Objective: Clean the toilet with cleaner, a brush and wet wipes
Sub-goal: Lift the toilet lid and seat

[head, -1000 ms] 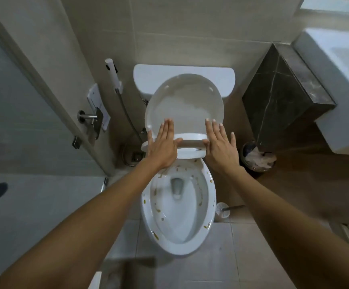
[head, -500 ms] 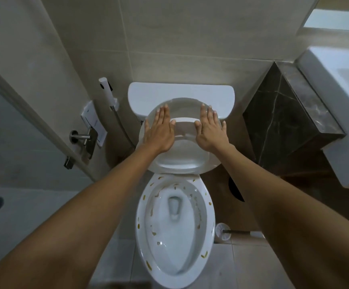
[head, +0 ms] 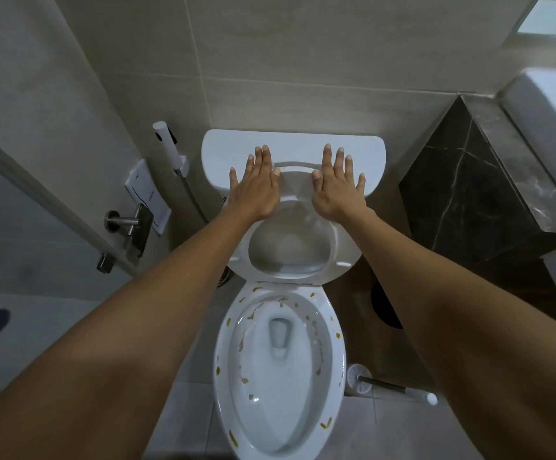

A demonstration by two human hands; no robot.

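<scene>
both hands flat, fingers spread, nothing gripped: left hand [head: 253,187] and right hand [head: 338,187] press the raised seat [head: 343,247] back against the tank [head: 293,144] at the far wall. toilet bowl [head: 280,360] open in the near centre, yellow-brown smears around its rim and inner wall. brush [head: 393,388] lies on the floor just right of the bowl. spray hose [head: 170,146] hangs on the wall left of the tank.

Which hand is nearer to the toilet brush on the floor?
Right. The right hand is up on the raised seat, above the toilet brush; the left hand lies farther across.
</scene>
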